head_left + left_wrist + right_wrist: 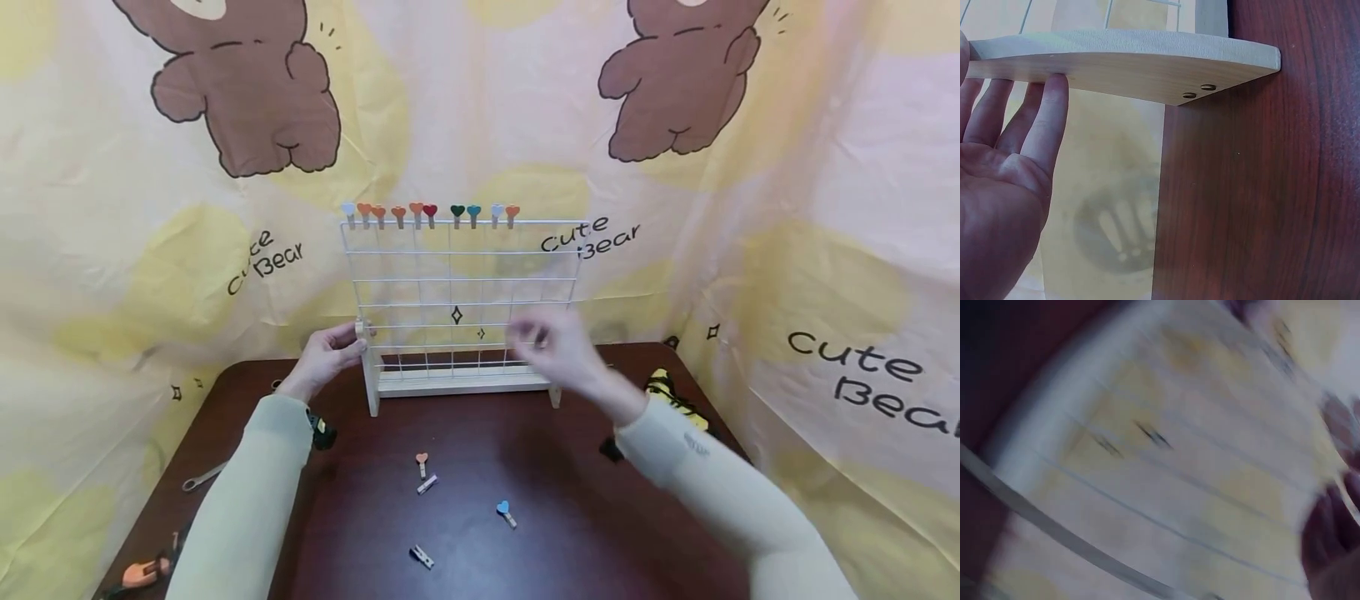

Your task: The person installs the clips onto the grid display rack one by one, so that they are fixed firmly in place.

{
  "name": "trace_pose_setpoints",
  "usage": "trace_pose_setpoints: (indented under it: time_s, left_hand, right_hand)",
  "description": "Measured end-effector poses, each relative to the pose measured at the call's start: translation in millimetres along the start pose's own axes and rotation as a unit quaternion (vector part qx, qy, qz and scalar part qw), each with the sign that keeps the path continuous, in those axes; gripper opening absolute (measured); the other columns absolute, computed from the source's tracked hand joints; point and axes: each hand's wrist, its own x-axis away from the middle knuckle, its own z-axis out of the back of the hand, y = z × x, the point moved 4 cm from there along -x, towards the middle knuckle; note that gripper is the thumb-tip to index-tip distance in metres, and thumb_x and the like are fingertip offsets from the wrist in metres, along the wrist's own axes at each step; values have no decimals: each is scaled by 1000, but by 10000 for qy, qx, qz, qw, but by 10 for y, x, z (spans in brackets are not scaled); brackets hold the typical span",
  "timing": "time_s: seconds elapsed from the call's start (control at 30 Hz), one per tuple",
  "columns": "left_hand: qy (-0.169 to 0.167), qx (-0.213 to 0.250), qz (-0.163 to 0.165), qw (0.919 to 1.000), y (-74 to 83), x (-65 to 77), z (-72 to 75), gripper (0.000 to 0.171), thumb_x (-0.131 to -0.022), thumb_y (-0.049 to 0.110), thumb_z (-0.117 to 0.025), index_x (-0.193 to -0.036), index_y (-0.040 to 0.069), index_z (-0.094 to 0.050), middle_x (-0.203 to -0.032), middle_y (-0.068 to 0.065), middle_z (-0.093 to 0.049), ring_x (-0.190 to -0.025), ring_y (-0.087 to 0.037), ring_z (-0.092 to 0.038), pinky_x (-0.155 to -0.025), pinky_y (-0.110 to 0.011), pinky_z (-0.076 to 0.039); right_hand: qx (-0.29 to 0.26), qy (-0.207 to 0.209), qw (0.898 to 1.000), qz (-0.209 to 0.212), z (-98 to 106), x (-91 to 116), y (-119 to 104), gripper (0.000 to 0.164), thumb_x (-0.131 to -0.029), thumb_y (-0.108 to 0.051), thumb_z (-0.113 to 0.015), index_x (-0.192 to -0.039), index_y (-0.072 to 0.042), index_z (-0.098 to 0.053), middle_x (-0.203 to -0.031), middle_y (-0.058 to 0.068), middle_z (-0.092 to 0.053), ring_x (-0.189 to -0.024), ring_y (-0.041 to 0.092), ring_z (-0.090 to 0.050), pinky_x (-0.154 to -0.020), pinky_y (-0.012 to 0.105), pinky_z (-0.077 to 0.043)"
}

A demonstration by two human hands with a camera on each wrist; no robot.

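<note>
A white wire grid rack [480, 252] stands upright on a wooden base. My left hand [327, 360] grips its left wooden side post [1116, 47], fingertips against the outer face in the left wrist view. Over the grid's lower right part, my right hand [558, 346] is blurred, fingers bent; I cannot tell whether it holds anything. Heart-topped clothespins in several colours, such as a dark green one [457, 214], line the top wire. Loose on the table lie an orange-heart clothespin [422, 463], a pale clothespin [427, 484], a blue-heart clothespin [506, 512] and a clothespin [422, 557] on its side.
The dark red-brown table [360, 533] ends close behind the rack, against a bear-print curtain [480, 100]. A wrench [202, 477] and an orange-handled tool [146, 572] lie at the left. A yellow and black object [678, 402] is at the right edge.
</note>
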Motion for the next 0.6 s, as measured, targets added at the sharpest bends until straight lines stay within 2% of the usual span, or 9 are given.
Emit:
trace_pose_setpoints:
  time_s: [0.03,0.07,0.13,0.2,0.27,0.33,0.43,0.6]
  left_hand:
    - [26,-7,11,10000,0,10,2,57,-105,10,-68,-154,-9,-46,-147,-22,-61,-112,-3,-69,-91,-23,-60]
    - [44,-12,30,10000,-3,17,1,57,-105,10,-68,-154,-9,-46,-148,-23,-60,-112,-3,-70,-91,-23,-60]
    - [-22,-1,34,10000,-12,19,-7,57,-105,11,-68,-154,-8,-47,-149,-25,-59,-114,-5,-69,-92,-24,-60]
    - [-95,63,30,9999,-25,14,-14,56,-105,11,-69,-154,-7,-48,-149,-25,-59,-115,-7,-70,-93,-25,-60]
    - [-73,150,52,9998,-38,7,-14,53,-105,10,-69,-153,-5,-51,-146,-19,-64,-116,-9,-70,-94,-26,-60]
    - [-35,192,26,9998,-41,5,0,52,-105,8,-68,-152,-5,-51,-140,-13,-69,-116,-10,-70,-93,-26,-60]
    - [65,187,9,9998,-31,6,16,51,-105,7,-67,-152,-6,-52,-133,-4,-74,-119,-14,-70,-92,-26,-60]
    - [3,153,17,9999,-4,7,14,51,-105,9,-68,-152,-3,-54,-143,-16,-67,-123,-18,-69,-93,-26,-60]
  right_hand:
    - [-130,-712,9970,-281,-159,219,21,9,-88,-7,-81,-96,-10,-80,-89,-4,-77,-79,11,-68,-69,29,-59]
    - [-204,-1429,9874,-642,-310,447,48,8,-89,-10,-83,-95,-14,-80,-87,-9,-76,-78,7,-67,-68,26,-58]
    - [-238,-2593,9568,-1295,-566,887,89,7,-89,-19,-86,-91,-19,-80,-82,-16,-72,-75,1,-64,-68,23,-56]
    - [-321,-3352,9259,-1715,-763,1246,99,11,-87,-26,-89,-86,-22,-79,-77,-20,-70,-70,-1,-63,-64,21,-55]
    - [-361,-3666,9056,-2099,-908,1491,72,16,-85,-30,-92,-82,-23,-77,-70,-21,-68,-65,-3,-62,-60,20,-54]
    - [-434,-3678,9005,-2279,-1024,1616,11,19,-84,-31,-92,-78,-24,-76,-65,-22,-67,-61,-4,-62,-56,19,-53]
    - [-408,-3519,9070,-2278,-1138,1662,-110,22,-82,-27,-93,-73,-25,-73,-61,-23,-64,-58,-6,-59,-55,17,-50]
    - [-369,-3480,9143,-2042,-1200,1629,-231,22,-81,-17,-93,-72,-24,-74,-60,-25,-61,-58,-8,-55,-57,15,-49]
